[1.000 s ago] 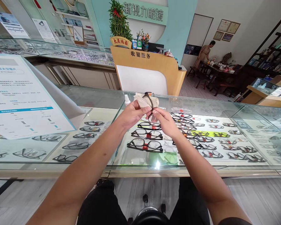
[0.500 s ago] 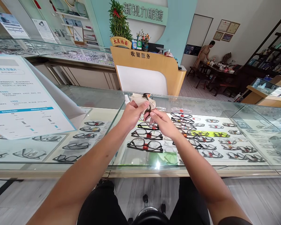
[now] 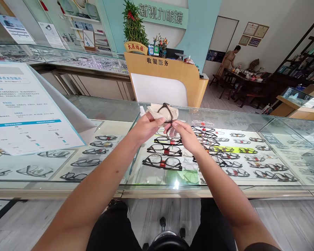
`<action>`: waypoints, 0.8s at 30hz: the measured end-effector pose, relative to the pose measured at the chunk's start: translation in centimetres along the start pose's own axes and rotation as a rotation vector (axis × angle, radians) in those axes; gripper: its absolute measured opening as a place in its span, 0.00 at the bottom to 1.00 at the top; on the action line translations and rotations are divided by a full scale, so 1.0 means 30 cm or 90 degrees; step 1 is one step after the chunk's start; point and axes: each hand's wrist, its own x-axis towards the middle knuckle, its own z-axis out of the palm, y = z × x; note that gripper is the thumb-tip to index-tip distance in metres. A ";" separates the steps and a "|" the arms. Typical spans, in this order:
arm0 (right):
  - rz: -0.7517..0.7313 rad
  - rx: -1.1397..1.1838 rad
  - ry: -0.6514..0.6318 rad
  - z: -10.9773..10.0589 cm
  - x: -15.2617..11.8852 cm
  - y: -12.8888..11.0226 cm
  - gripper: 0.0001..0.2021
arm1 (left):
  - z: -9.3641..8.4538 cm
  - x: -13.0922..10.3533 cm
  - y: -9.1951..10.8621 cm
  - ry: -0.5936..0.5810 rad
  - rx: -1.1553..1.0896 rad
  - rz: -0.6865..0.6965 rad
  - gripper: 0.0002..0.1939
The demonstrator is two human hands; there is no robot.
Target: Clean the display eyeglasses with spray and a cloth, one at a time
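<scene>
Above the glass counter, my left hand (image 3: pixel 146 129) is closed on a pale cleaning cloth (image 3: pixel 154 110), thumb pressed toward its lower edge. A pair of dark-rimmed eyeglasses (image 3: pixel 170 113) is held on edge between my two hands. One of its lenses lies against the cloth, and the other hangs lower, beside my right fingers. My right hand (image 3: pixel 187 137) pinches the eyeglasses around the middle. Just behind my left hand stands a small white bottle (image 3: pixel 142 111), partly hidden.
Rows of display frames (image 3: pixel 164 150) lie beneath the glass countertop (image 3: pixel 115 108). A printed sheet on a stand (image 3: pixel 34 111) rises at the left. Beyond is a wooden cashier desk (image 3: pixel 164 69) with a plant. At the far right, a person (image 3: pixel 229 59) leans over a dark table.
The cloth has spread out more around the upper lens, and more of the dark rim shows. My right hand has shifted slightly right, and the lower lens shows more clearly.
</scene>
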 end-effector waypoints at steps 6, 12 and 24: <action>-0.034 -0.039 -0.027 0.019 -0.003 0.022 0.23 | 0.013 0.003 -0.018 0.036 0.075 0.050 0.26; -0.032 -0.090 -0.027 0.028 -0.011 0.015 0.25 | 0.024 0.007 -0.031 0.152 0.001 0.075 0.27; -0.090 -0.093 0.099 -0.025 0.000 0.009 0.21 | 0.014 0.013 -0.009 0.066 -0.084 0.022 0.19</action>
